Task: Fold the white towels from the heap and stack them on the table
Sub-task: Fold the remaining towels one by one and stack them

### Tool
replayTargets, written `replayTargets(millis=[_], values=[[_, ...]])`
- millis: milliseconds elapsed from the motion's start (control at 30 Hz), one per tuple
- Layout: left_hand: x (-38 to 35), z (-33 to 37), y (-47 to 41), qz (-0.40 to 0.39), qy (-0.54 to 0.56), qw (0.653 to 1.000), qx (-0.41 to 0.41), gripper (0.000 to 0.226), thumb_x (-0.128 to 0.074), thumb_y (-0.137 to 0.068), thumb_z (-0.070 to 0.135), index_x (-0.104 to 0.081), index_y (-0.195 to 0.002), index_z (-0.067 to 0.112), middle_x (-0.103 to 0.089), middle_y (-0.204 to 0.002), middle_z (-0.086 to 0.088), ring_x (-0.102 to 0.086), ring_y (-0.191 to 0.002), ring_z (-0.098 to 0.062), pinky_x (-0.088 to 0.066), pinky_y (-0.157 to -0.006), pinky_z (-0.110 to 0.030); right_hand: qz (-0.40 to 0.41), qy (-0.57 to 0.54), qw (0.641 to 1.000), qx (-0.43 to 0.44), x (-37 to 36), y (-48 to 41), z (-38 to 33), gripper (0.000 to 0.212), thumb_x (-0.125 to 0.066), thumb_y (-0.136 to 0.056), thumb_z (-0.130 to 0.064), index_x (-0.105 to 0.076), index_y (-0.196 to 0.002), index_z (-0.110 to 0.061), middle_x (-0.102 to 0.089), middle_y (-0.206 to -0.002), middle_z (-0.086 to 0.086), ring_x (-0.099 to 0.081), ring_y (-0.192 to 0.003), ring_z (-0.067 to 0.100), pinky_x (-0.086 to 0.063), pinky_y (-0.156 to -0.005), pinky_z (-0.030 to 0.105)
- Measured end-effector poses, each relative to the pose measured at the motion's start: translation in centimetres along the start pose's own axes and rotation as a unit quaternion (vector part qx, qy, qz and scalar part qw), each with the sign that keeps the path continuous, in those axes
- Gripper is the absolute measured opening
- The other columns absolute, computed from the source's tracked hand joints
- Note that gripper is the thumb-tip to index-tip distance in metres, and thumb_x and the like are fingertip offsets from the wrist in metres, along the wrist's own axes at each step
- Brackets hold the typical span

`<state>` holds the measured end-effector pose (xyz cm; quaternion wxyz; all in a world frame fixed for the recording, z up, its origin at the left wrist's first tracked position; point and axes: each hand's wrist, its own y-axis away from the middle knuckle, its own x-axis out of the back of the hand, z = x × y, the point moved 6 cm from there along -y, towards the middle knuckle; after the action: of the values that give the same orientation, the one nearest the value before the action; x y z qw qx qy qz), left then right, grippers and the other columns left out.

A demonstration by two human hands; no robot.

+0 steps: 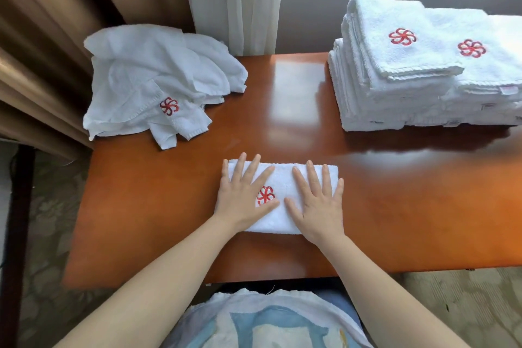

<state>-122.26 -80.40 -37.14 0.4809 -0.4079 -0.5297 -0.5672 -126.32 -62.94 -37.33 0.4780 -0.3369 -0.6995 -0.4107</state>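
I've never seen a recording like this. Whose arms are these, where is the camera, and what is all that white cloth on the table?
There is no machine here. The arms belong to a person, and the single picture comes from a wide-angle camera worn on that person's head, looking forward and down, so you see the scene much as they do.

The left hand and the right hand lie flat with straight fingers, pressing on a folded towel that bears a red emblem. It lies near the front of the orange-brown table. Neither hand grips anything.

At the far left sits a loose heap of unfolded towels. At the far right stand stacks of folded towels. Curtains hang behind the table.
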Motion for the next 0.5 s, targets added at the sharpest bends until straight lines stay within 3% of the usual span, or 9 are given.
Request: replayTargets(millis=[100, 300, 500], values=[[-0.3, -0.9, -0.4, -0.016, -0.002, 1.000, 0.015, 0.090, -0.010, -0.079, 0.089, -0.002, -0.156, 0.043, -0.003, -0.167, -0.001, 0.004, -0.153, -0.029, 0.000, -0.120, -0.059, 0.019, -0.026, 0.999, -0.009, -0.3, 0.1, 0.2, 0.073, -0.023, -0.093, -0.066, -0.007, -0.158, -0.037, 0.005, -0.167, -0.003, 0.014, -0.152, 0.028, 0.006, -0.119, 0.058], [-0.3, -1.0, -0.8, 0.027, 0.041, 0.999, 0.008, 0.090, -0.029, -0.078, 0.087, -0.026, -0.154, 0.038, -0.035, -0.156, -0.003, -0.026, -0.145, -0.030, -0.024, -0.116, -0.056, 0.061, -0.068, 0.996, 0.006, -0.6, 0.0, 0.5, 0.076, -0.036, -0.090, -0.062, -0.022, -0.158, -0.030, -0.007, -0.167, 0.004, 0.005, -0.153, 0.033, -0.001, -0.120, 0.060], [-0.5, -1.1, -1.4, 0.047, 0.032, 0.998, 0.020, 0.089, -0.030, -0.079, 0.087, -0.031, -0.152, 0.037, -0.042, -0.149, -0.002, -0.036, -0.138, -0.029, -0.030, -0.111, -0.053, 0.070, -0.074, 0.994, 0.041, -0.6, -1.2, 0.8, 0.079, -0.039, -0.089, -0.064, -0.022, -0.158, -0.030, -0.007, -0.167, 0.006, 0.006, -0.153, 0.034, 0.001, -0.120, 0.060]])
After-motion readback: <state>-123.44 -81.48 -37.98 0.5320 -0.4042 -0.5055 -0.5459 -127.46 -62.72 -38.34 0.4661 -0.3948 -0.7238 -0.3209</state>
